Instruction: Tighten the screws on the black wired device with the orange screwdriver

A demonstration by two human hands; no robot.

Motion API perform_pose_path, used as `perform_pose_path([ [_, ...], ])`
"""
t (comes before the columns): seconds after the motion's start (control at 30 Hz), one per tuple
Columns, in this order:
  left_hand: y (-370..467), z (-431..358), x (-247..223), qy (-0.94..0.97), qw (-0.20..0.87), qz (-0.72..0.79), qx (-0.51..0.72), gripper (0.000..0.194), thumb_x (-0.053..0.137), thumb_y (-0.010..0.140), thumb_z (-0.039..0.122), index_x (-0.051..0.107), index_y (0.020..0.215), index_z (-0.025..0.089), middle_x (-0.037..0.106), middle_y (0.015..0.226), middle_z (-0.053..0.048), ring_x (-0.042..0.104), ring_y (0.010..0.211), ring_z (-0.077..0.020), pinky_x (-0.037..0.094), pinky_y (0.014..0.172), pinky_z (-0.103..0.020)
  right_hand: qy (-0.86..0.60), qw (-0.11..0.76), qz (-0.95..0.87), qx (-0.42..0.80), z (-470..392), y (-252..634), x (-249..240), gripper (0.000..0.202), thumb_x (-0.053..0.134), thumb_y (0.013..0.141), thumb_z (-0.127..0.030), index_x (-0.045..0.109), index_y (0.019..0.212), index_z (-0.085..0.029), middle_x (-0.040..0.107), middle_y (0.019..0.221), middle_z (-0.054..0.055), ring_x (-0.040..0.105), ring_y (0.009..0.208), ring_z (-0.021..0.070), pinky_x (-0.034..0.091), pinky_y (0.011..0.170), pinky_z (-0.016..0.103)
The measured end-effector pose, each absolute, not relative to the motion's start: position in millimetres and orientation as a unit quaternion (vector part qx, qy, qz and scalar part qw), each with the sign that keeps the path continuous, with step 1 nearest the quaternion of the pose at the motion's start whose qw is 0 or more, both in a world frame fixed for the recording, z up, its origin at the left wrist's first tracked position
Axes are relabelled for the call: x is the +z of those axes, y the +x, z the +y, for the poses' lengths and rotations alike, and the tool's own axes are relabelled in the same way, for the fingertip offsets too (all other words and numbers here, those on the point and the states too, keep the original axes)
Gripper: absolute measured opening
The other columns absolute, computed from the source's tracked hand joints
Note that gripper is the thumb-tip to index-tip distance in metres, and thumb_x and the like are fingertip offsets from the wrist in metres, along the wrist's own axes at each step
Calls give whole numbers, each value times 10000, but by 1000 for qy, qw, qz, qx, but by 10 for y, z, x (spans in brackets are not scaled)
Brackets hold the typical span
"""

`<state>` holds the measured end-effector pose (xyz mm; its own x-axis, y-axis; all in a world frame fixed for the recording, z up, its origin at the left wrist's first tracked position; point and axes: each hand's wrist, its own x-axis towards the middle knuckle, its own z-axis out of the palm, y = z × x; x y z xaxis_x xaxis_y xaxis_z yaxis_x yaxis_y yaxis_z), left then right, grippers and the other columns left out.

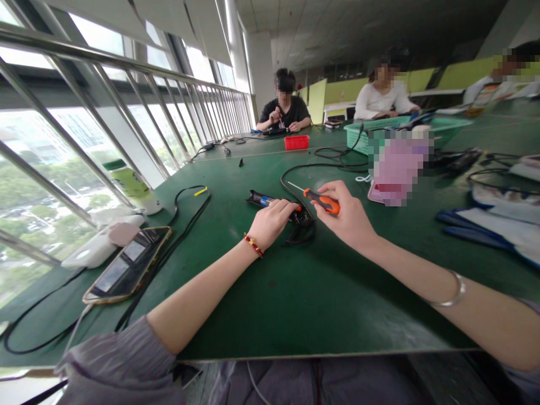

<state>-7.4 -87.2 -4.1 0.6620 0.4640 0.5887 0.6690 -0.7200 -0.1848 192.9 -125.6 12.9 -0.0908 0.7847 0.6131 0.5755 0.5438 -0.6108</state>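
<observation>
On the green table, my left hand (275, 220) is closed over a black device with a blue band (265, 200), its fingers wrapped across the top. An orange bit and dark inner parts show at the device's right end, next to a black cable. My right hand (343, 216) grips an orange and black screwdriver (323, 201) just to the right of the device. The thin metal shaft points up and left, apart from the device. My left palm hides the middle of the device.
A phone (129, 264) and a green-lidded cup (133, 185) stand at the left by the railing. Farther back are a red tray (297, 142) and a green basket (356, 138). Gloves (493, 225) lie at the right. A loose cable (295, 167) curves behind my hands. Several people sit beyond.
</observation>
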Motion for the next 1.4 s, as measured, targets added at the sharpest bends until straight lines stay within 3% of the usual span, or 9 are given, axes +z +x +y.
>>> perform_pose_path([
  [0.33,-91,-871,-46,-884,208,-321,-268,268,350,968,194,585,1095,175,676,910,-50,609,839,-153,496,742,-252,-450,501,-737,61,-1298,1989,267,205,555,779,-227,566,983,-220,699,1000,45,679,910,208,512,824,327],
  [0.53,-152,-839,-46,-845,194,-393,-308,228,511,890,226,608,1091,181,650,1157,-79,588,1053,-216,461,931,-364,-445,521,-726,57,-1366,2043,343,106,578,789,-297,562,858,-218,677,734,10,654,640,166,502,638,289],
  [0.73,-180,-795,-87,-837,134,-470,-246,440,545,868,368,542,1244,139,566,1317,-115,486,1231,-254,354,1080,-425,-394,523,-756,17,-1408,2023,356,130,586,792,-301,553,704,-211,609,586,-22,550,478,109,420,503,240],
  [1.1,-165,-812,-68,-838,129,-485,-213,440,503,905,372,530,1269,126,560,1324,-109,472,1234,-243,332,1099,-408,-392,537,-747,-3,-1388,2012,329,109,587,794,-290,568,726,-206,621,602,-17,558,483,108,425,510,237],
  [1.4,-167,-817,-76,-840,134,-481,-215,424,490,910,354,525,1270,133,553,1329,-112,475,1229,-238,339,1095,-414,-421,495,-758,64,-1384,2037,329,193,524,852,-375,574,792,-199,563,580,-31,501,470,100,364,506,243],
])
